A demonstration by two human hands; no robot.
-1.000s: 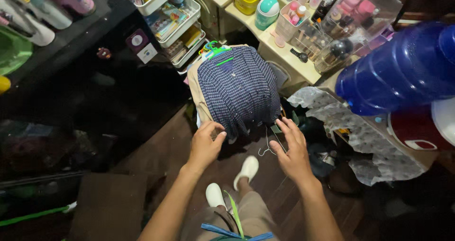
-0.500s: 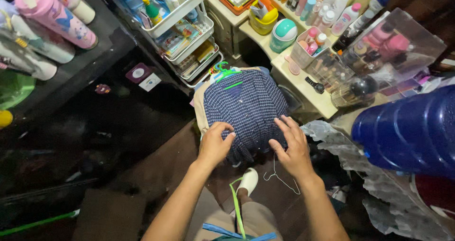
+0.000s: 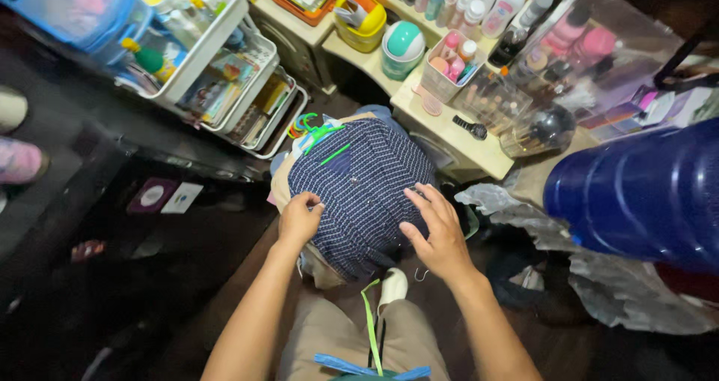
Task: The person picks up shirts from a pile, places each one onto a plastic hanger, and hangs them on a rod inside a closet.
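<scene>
Head view, the only one. Dark blue knit garment with a pale checked pattern (image 3: pixel 359 194) lies on top of a pile of clothes (image 3: pixel 296 182) on hangers, draped over something low just in front of the person's knees. The bunch of green and blue hanger hooks (image 3: pixel 311 126) sticks out at the pile's far edge, next to the white tiered trolley (image 3: pixel 225 89); the hem hangs over the near edge toward the white slipper (image 3: pixel 392 285).

Left hand (image 3: pixel 299 220): fingers curled shut, pinching the knit fabric at the garment's left edge. Right hand (image 3: pixel 434 231): fingers spread wide, palm down, flat on the garment's right near side, pressing rather than gripping.

Handling, as a judgement: soft, limp, light knit; it will sag and fold wherever unsupported, stretch if pulled by one corner, and could snag on the hanger hooks. Not fragile, not slippery. Best held at both side edges or at the shoulders near the green hanger (image 3: pixel 335 154), which is the only stiff part.

Orientation: the long axis runs from the collar and hanger at the far end down to the hem at the near end, tilted slightly left at the top. Collar points away from the person, toward the cream shelf (image 3: pixel 449 130) of bottles and cosmetics; hem points at the person. A big blue water jug (image 3: pixel 636 194) sits to the right, well apart.
</scene>
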